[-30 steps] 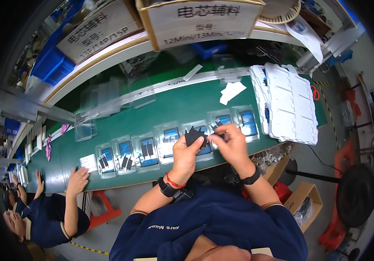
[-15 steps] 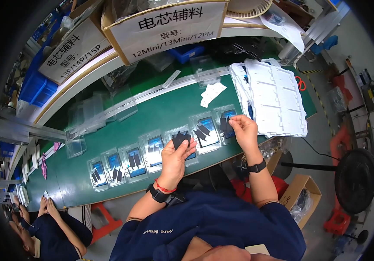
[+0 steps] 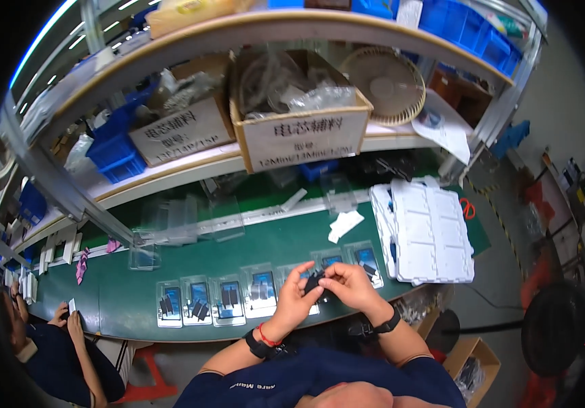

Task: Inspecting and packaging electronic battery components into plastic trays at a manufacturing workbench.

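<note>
Left hand [image 3: 295, 301] clamped on stack of black strips [image 3: 314, 281]; right hand [image 3: 348, 282] pinched on stack's 3 o'clock edge. Stack lies at left hand's 1 o'clock, right hand's 9; long axis too blurred to tell. Rightmost clear tray [image 3: 360, 245] on tabletop [image 3: 126, 306]: right hand's 1 o'clock, right hand nearer, long axis 11-to-5.

a long green workbench [image 3: 129, 292] runs across the room beneath pale shelves [image 3: 381, 144], carried on silvery metal posts [image 3: 98, 207]. bright strip lights [image 3: 77, 41] shine at upper left; a pale wall [image 3: 547, 112] rises at right above a grey floor [image 3: 500, 272] marked with striped tape [image 3: 492, 207]. a red stool [image 3: 146, 384] stands at lower left.
</note>
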The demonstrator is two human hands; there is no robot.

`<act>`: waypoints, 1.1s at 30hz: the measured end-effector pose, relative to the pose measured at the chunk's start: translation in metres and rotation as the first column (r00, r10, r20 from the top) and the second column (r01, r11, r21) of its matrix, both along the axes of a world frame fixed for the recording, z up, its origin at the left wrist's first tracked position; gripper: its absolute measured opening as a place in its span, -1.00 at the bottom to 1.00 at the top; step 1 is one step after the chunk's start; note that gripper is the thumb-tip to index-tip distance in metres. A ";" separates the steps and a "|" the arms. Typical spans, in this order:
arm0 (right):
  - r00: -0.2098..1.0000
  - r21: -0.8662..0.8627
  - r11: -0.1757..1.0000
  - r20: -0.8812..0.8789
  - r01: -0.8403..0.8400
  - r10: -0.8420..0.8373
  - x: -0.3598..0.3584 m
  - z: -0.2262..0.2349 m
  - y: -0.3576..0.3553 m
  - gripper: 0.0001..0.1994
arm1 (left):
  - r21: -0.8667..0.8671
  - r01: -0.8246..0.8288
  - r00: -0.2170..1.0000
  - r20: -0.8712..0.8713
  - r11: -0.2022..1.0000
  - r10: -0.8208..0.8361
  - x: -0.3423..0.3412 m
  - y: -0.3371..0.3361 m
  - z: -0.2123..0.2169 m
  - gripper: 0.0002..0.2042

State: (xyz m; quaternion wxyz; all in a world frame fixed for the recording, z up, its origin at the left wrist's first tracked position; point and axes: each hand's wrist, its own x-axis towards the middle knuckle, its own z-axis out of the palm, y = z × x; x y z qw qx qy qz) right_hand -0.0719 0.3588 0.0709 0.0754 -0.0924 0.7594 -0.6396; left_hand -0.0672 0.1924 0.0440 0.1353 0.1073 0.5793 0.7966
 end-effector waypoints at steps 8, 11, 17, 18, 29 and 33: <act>0.720 0.201 0.888 -0.670 0.414 -0.184 -0.010 0.120 0.027 -0.96 | -0.262 -0.193 0.918 -0.389 0.945 0.080 0.012 -0.094 0.049 -0.76; 0.490 0.186 0.820 -0.862 0.542 -0.128 -0.033 0.171 0.032 -0.94 | -0.458 -0.319 0.815 -0.579 0.830 -0.006 0.011 -0.144 0.092 -0.83; 0.188 0.369 0.645 -0.924 0.669 0.334 -0.097 0.238 0.021 -0.91 | -0.559 -0.427 0.749 -0.658 0.711 -0.068 0.009 -0.202 0.133 -0.91; 0.147 0.387 0.631 -0.905 0.673 0.399 -0.114 0.247 0.017 -0.89 | -0.589 -0.409 0.760 -0.643 0.697 -0.097 0.004 -0.208 0.139 -0.92; 0.550 0.881 0.369 -0.473 0.296 0.689 -0.243 0.305 0.006 -0.85 | -0.675 -0.156 0.743 -0.561 0.721 -0.364 -0.084 -0.162 0.221 -0.89; 0.400 0.914 0.383 -0.404 0.136 0.823 -0.258 0.304 -0.009 -0.86 | -0.639 -0.120 0.781 -0.533 0.760 -0.324 -0.106 -0.144 0.227 -0.89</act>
